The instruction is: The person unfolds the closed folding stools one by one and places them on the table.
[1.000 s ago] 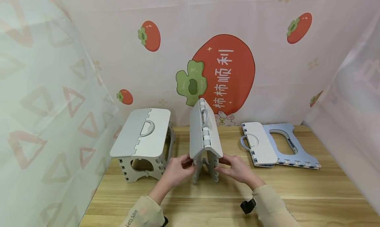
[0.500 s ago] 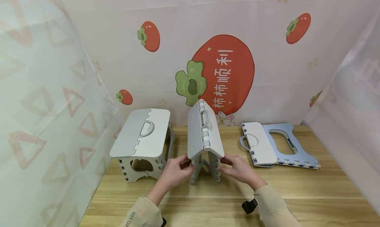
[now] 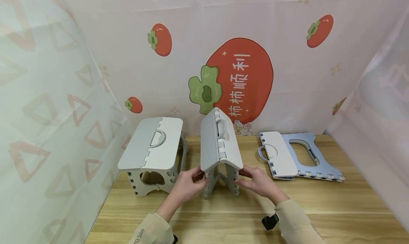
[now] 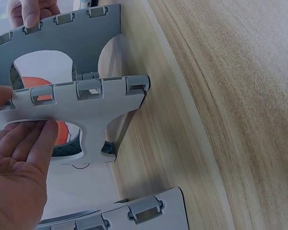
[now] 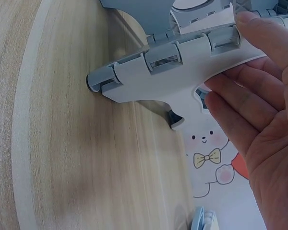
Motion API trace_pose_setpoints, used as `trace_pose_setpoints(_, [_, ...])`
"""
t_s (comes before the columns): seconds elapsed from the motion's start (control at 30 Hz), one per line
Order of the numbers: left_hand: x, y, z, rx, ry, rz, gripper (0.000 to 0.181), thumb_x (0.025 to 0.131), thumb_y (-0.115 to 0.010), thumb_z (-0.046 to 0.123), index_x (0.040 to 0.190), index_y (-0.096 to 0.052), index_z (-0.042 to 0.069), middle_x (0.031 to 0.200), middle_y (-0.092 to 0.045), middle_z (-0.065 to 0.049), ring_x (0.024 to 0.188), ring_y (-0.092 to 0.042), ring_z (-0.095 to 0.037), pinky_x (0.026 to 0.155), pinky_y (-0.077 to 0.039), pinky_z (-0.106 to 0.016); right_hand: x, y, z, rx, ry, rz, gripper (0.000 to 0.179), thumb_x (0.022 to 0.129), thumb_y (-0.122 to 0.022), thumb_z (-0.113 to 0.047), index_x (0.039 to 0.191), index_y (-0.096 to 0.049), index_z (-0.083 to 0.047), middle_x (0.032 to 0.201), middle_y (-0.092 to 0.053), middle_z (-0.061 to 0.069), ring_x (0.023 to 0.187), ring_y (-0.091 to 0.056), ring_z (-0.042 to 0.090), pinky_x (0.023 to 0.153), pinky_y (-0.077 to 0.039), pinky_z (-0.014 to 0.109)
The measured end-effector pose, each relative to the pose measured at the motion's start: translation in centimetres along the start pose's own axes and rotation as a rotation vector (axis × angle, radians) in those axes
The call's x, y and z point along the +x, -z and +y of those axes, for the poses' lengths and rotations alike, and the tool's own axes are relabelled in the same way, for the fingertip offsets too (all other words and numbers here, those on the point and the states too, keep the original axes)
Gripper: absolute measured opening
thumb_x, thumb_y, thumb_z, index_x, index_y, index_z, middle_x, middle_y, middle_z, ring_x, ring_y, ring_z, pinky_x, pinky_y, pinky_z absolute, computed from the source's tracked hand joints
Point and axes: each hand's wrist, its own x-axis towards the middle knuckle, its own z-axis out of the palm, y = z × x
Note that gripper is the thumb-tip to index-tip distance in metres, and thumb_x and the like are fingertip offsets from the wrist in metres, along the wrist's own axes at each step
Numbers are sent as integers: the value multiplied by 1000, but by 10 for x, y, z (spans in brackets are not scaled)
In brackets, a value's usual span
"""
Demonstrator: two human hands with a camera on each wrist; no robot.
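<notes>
A grey-and-white folding stool (image 3: 209,143) stands half unfolded at the middle of the table, its ridged top peaked like a roof with a loop handle along the fold. My left hand (image 3: 188,184) grips its left leg panel. In the left wrist view the thumb lies on the hinged edge of that leg panel (image 4: 93,98), and the fingers reach into its cutout. On the other side, my right hand (image 3: 259,182) pinches the right leg panel (image 5: 182,67) between thumb and fingers. The two panels stand apart in a narrow V.
To the left, a similar folding stool (image 3: 151,143) stands fully unfolded on its legs. A blue-and-white folding stool (image 3: 314,166) lies flat at the back right. Behind the wooden table (image 3: 223,222) hangs a printed cloth (image 3: 287,105), with more cloth along both sides.
The middle stool's two halves have spread a little wider and its peak has dropped slightly. My hands have moved slightly apart with the leg panels. The other stools stay put.
</notes>
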Motion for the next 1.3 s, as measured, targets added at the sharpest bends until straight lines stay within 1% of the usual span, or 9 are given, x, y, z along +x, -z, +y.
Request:
trace_pose_setpoints(0.43, [-1,1,-1,51,-11,24,46,93,-75,18,133,-64,-1,124,-71,-21,111,-71,-32,90,-60,-37,-1,4,0,2,-3,-8,51,94,-76,-25,138,-62,-4,133,-68,15,117,-69,30,97,-57,39])
trace_pose_setpoints(0.67, [-2,2,0,77,-26,37,44,92,-75,17,131,-65,-1,122,-72,-20,109,-72,-31,89,-61,-35,-1,5,0,13,-11,-12,51,95,-76,-25,138,-62,-4,133,-67,16,117,-69,31,97,-57,40])
trace_pose_setpoints(1.3, [-4,4,-1,80,-13,43,43,92,-76,19,130,-66,0,123,-71,-19,111,-71,-31,90,-60,-36,-3,7,0,-4,-8,-6,49,95,-75,-26,138,-62,-4,132,-68,15,117,-69,30,97,-57,40])
